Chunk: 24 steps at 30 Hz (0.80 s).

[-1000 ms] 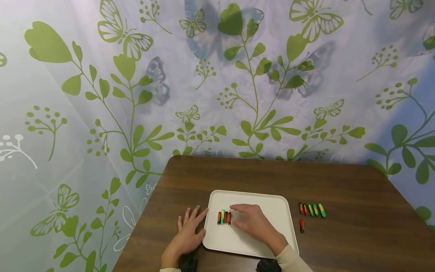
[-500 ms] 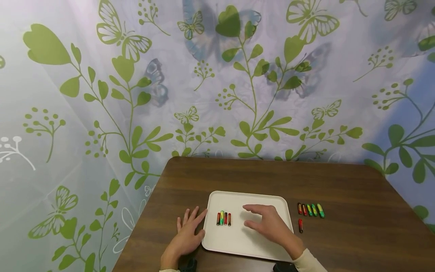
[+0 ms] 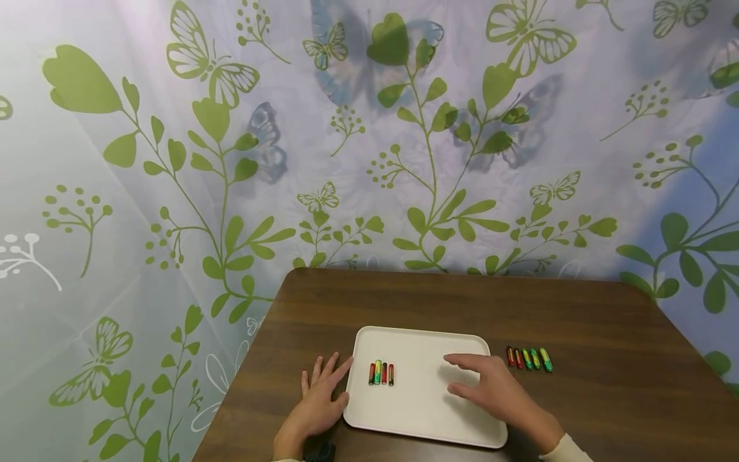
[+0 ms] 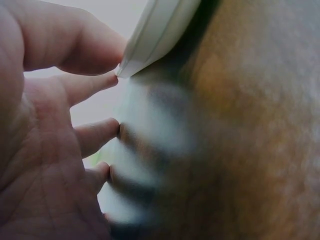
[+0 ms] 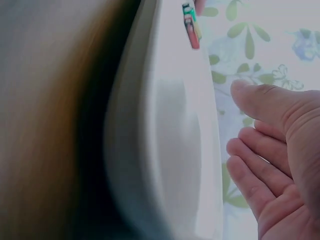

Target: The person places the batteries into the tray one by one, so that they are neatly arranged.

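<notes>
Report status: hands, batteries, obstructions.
Left hand against tray; right hand empty, at tray's right side. Four batteries on tray, five more visible on table. Right hand blocks some view.

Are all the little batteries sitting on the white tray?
No: in the head view, four batteries lie on the tray, while five others show on the brown table to its right.
</notes>
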Tool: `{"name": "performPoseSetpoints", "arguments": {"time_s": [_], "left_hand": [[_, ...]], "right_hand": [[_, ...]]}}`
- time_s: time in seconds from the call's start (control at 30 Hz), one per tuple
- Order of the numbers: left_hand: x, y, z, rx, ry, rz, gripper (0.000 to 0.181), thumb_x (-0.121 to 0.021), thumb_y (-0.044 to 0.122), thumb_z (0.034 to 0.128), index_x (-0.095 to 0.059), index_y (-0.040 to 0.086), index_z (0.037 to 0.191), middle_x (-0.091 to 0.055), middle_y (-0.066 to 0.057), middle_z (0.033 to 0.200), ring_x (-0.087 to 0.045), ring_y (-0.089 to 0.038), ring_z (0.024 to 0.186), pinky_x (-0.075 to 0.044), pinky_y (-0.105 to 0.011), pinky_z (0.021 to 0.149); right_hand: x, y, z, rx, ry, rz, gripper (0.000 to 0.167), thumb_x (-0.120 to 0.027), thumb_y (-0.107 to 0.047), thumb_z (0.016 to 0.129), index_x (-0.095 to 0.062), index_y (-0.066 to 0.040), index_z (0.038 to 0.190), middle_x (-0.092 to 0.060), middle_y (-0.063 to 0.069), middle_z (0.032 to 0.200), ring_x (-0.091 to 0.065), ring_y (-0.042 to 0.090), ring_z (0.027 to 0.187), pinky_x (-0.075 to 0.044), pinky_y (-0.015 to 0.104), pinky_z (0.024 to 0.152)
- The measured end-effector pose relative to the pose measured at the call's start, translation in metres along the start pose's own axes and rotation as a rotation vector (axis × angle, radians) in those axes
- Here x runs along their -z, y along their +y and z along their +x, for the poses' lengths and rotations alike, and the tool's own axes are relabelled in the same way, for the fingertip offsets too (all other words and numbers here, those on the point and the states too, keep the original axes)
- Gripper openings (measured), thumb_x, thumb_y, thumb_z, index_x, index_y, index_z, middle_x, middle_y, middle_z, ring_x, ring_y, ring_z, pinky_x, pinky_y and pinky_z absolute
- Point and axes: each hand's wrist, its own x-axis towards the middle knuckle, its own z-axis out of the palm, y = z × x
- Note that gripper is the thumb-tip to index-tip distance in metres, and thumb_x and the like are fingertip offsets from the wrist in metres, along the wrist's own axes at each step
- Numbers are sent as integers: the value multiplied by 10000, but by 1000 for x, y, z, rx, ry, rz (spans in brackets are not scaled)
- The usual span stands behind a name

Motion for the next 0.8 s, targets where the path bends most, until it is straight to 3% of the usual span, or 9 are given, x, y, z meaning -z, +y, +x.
{"name": "performPoseSetpoints", "arguments": {"time_s": [0.13,0.37,0.53,0.8], "left_hand": [[0,3,-1,34,-16,18,690,-645,94,1001,-483,152,1669,-238,-282,1789,25,-603,1657,182,-820,1205],[1,2,-1,43,-8,22,690,-656,88,1001,-485,148,1667,-240,-273,1791,25,-593,1661,183,-809,1211],[1,0,0,35,-13,22,688,-652,86,1001,-484,138,1666,-241,-282,1787,18,-604,1656,178,-817,1206],[0,1,0,36,-22,14,696,-643,94,1003,-472,149,1675,-225,-274,1795,41,-598,1658,190,-815,1204]], "right_hand": [[16,7,-9,-2,-6,-33,464,-977,-226,811,-831,-113,1237,-837,-30,1201,-802,140,1080,-662,322,849],[36,21,-24,-44,-55,-98,475,-965,-268,828,-820,-119,1256,-834,-16,1204,-812,192,1025,-663,348,803],[50,31,-36,-72,-68,-129,499,-976,-253,807,-815,-135,1265,-832,-11,1195,-748,65,926,-607,276,724],[69,47,-51,-62,-31,-213,536,-1004,-292,757,-823,-167,1246,-840,-42,1159,-785,63,1012,-639,298,758]]}}
